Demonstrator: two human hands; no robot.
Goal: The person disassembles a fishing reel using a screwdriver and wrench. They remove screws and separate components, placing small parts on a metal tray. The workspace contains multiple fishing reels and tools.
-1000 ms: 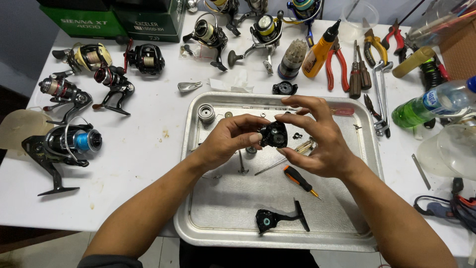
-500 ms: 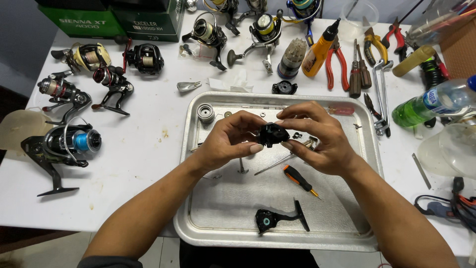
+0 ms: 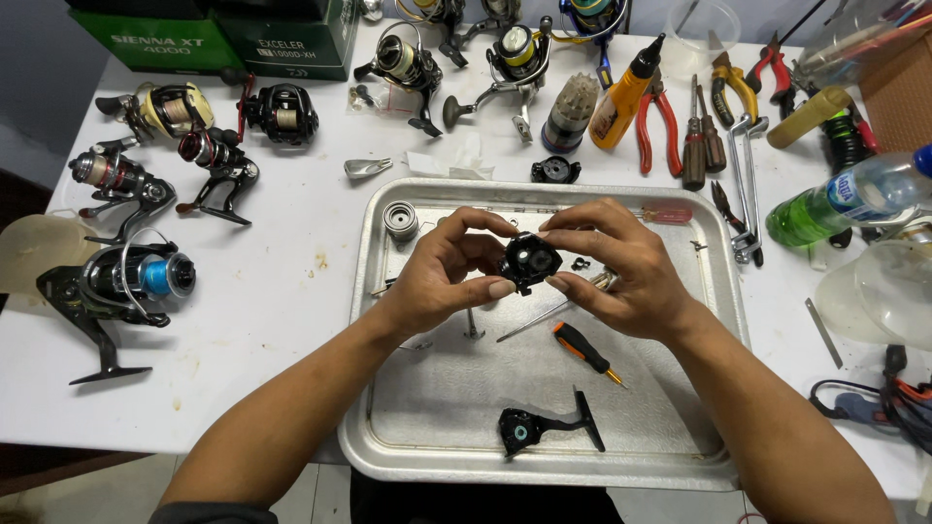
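Fingers of left hand (image 3: 442, 277) and right hand (image 3: 616, 267) pinch black reel body (image 3: 529, 262) between their tips, above metal tray (image 3: 388, 427). Orange-handled screwdriver (image 3: 587, 352) lies just below right fingers; black reel handle (image 3: 544, 427) further down; silver spool (image 3: 400, 219) beside left fingers.

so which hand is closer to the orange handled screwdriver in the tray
Right. The right hand sits just above the screwdriver; the left hand is farther off, up and to its left.
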